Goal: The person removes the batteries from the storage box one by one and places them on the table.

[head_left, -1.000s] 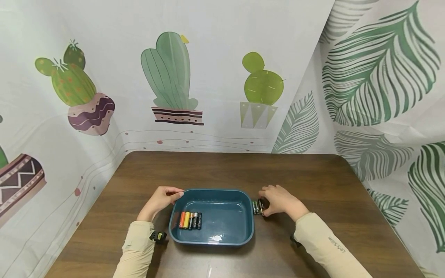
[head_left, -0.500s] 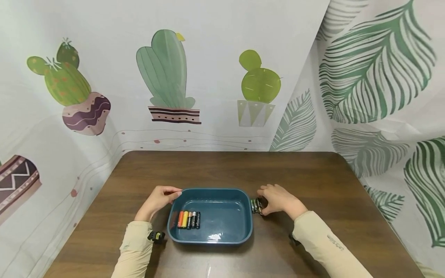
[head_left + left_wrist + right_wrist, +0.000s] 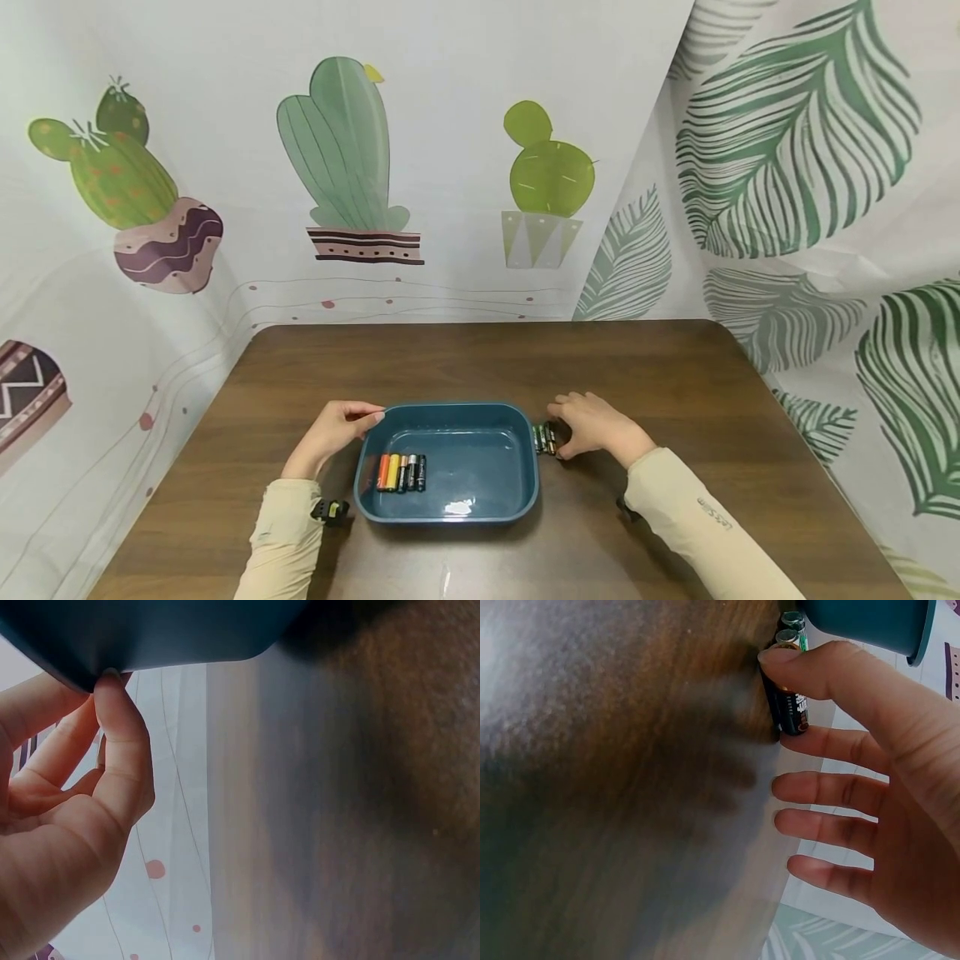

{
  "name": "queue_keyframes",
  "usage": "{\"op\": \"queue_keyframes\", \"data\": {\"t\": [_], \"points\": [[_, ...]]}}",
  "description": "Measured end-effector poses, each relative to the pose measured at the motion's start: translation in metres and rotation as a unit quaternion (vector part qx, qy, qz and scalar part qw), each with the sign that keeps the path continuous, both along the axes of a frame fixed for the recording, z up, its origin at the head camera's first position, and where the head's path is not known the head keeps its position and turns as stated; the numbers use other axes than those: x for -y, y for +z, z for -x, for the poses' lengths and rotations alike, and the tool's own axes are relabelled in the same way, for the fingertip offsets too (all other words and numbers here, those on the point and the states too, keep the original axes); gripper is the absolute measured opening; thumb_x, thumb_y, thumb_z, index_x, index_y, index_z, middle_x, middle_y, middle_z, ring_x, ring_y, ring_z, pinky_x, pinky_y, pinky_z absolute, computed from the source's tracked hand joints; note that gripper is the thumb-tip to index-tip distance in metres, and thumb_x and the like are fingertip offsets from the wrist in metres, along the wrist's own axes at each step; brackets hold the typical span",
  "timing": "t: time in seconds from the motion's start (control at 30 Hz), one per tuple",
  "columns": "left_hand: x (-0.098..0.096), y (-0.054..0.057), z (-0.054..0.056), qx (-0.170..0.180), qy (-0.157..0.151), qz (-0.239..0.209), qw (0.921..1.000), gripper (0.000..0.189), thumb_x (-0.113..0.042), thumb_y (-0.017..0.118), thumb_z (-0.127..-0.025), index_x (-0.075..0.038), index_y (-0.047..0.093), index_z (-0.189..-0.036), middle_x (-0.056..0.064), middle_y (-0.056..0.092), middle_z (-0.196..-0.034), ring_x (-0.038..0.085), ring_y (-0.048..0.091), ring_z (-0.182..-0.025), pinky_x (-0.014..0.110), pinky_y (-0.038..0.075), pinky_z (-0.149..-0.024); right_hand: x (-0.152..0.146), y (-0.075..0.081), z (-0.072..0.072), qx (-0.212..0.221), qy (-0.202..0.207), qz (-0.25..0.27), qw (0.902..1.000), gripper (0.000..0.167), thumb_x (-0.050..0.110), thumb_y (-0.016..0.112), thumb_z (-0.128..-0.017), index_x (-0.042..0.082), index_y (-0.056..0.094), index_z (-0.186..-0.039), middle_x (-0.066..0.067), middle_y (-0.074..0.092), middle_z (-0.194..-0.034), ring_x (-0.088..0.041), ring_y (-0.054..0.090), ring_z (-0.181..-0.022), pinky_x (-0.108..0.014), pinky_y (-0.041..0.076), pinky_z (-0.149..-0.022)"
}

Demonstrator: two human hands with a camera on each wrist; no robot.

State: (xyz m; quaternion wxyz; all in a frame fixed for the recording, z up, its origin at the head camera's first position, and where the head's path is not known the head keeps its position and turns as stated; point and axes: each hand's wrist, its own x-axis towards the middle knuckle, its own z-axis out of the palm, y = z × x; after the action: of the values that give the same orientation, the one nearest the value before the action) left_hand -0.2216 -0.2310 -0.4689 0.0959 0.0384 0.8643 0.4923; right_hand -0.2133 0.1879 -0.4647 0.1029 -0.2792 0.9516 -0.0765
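A dark teal rectangular basin point(image 3: 480, 500) sits on the table. Inside it, a row of several batteries point(image 3: 402, 472), orange, yellow and dark, lies toward the left. My left hand point(image 3: 335, 433) pinches the basin's far left corner at the rim; in the left wrist view, thumb and forefinger meet on that edge. Just outside the right wall lies a short row of green and black batteries point(image 3: 540, 437). My right hand point(image 3: 595, 427) holds the outermost black battery point(image 3: 791, 705) end to end between thumb and forefinger, the other fingers spread apart. The hand partly covers this row.
The brown wooden table point(image 3: 465, 358) runs back to a white cloth backdrop point(image 3: 450, 167) printed with cacti and leaves. Dark wrist devices, such as the left wrist camera point(image 3: 330, 511), stick out beside both sleeves.
The head view has turned slightly, so the whole scene appears shifted left. Both hands, the basin and the batteries keep about the same places relative to one another.
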Motion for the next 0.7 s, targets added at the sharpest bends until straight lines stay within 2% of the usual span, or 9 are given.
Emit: {"op": "queue_keyframes", "data": {"t": [0.37, 0.5, 0.6, 0.7], "points": [[-0.002, 0.000, -0.001, 0.005, 0.008, 0.004, 0.9999, 0.023, -0.017, 0.067, -0.091, -0.001, 0.072, -0.107, 0.008, 0.067, -0.093, 0.020, 0.057, -0.077, 0.040, 0.053, -0.074, -0.002, 0.002, 0.000, -0.010, -0.002, 0.002, 0.9999, 0.060, 0.032, 0.085, -0.067, 0.004, 0.063, -0.115, -0.019, 0.059, -0.122, -0.039, 0.054, -0.112, -0.060, 0.039, -0.095], [-0.002, 0.000, 0.000, 0.003, 0.002, -0.001, 1.0000, 0.024, -0.017, 0.067, -0.091, 0.000, 0.072, -0.107, 0.008, 0.067, -0.092, 0.019, 0.057, -0.077, 0.040, 0.053, -0.073, -0.003, 0.010, -0.001, -0.014, -0.013, 0.002, 0.9998, 0.050, 0.030, 0.084, -0.069, 0.009, 0.065, -0.110, -0.012, 0.061, -0.112, -0.034, 0.056, -0.105, -0.057, 0.042, -0.091], [-0.002, 0.000, 0.000, 0.002, 0.000, -0.001, 1.0000, 0.025, -0.018, 0.067, -0.091, 0.000, 0.072, -0.107, 0.008, 0.067, -0.093, 0.019, 0.057, -0.077, 0.037, 0.053, -0.072, -0.002, 0.019, -0.001, -0.017, -0.023, 0.006, 0.9996, 0.044, 0.027, 0.081, -0.074, 0.009, 0.065, -0.111, -0.013, 0.062, -0.113, -0.034, 0.056, -0.106, -0.058, 0.041, -0.093], [0.000, 0.000, 0.000, -0.002, -0.006, -0.001, 1.0000, 0.025, -0.017, 0.067, -0.092, 0.002, 0.071, -0.109, 0.010, 0.067, -0.095, 0.019, 0.057, -0.077, 0.033, 0.052, -0.070, 0.002, 0.028, 0.000, -0.038, -0.016, 0.018, 0.9990, 0.038, 0.023, 0.076, -0.080, 0.007, 0.065, -0.112, -0.013, 0.062, -0.112, -0.034, 0.056, -0.107, -0.057, 0.042, -0.092]]}}
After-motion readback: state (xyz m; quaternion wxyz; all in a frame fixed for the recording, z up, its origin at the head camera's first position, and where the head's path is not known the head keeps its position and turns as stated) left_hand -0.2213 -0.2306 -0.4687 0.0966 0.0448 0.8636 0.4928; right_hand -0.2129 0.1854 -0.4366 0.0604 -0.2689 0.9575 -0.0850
